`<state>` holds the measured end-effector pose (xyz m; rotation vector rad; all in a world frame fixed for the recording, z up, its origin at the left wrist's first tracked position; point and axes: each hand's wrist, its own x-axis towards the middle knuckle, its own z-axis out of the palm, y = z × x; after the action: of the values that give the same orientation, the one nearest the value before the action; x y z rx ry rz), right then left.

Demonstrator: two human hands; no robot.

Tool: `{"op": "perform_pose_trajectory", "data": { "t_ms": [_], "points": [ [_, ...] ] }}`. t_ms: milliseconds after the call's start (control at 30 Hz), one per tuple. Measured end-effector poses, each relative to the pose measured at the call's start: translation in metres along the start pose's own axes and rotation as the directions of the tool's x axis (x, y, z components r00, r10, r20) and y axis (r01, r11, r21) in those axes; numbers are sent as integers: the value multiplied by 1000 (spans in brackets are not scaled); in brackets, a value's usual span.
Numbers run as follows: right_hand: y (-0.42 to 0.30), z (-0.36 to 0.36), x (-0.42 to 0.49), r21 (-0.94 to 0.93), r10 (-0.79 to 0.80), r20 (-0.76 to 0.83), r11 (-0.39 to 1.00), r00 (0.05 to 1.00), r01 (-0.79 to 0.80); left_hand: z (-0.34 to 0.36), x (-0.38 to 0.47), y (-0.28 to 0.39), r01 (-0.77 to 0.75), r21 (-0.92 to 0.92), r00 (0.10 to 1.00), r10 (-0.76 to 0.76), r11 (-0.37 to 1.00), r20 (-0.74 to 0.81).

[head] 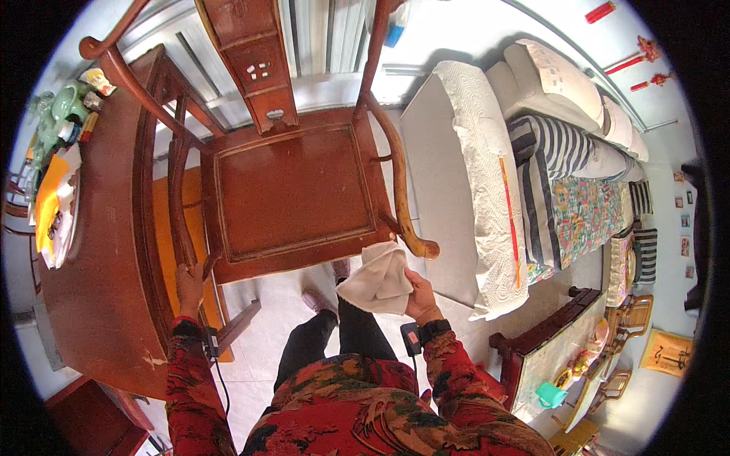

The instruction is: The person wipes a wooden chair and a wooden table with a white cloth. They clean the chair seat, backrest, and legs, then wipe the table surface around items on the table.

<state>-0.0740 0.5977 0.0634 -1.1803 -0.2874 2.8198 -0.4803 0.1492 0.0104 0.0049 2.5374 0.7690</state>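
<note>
A brown wooden armchair (pixel 293 194) stands before me, with its flat panelled seat towards me and its carved back splat (pixel 251 62) at the far side. My left hand (pixel 191 290) grips the front end of the chair's left armrest (pixel 178 199). In my right hand (pixel 423 295) is a crumpled white cloth (pixel 379 279), held just off the seat's front right corner. The chair's right armrest (pixel 404 199), its wood worn lighter at the tip, curves close above that hand.
A wooden desk (pixel 102 228) adjoins the chair on the left, bearing papers (pixel 57 205) and green glassware (pixel 65 105). On the right stands a sofa (pixel 445 188) with a white lace cover and striped cushions. A low table (pixel 547 365) holds a turquoise container (pixel 550 395).
</note>
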Motion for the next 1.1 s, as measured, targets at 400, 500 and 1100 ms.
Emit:
{"op": "perform_pose_trajectory", "data": {
  "t_ms": [400, 500, 1100],
  "points": [
    [-33, 163, -24, -165, -162, 439, 952, 884, 256, -15, -170, 183, -607, -61, 785, 609, 793, 112],
    [-23, 211, -9, -110, -55, 538, 985, 841, 134, -21, -183, 244, -578, -382, 726, 668, 721, 163],
    [67, 349, -5, -246, 287, 644, 955, 709, -164, -71, -271, 280, -847, -360, 435, 899, 391, -47]
  ]
}}
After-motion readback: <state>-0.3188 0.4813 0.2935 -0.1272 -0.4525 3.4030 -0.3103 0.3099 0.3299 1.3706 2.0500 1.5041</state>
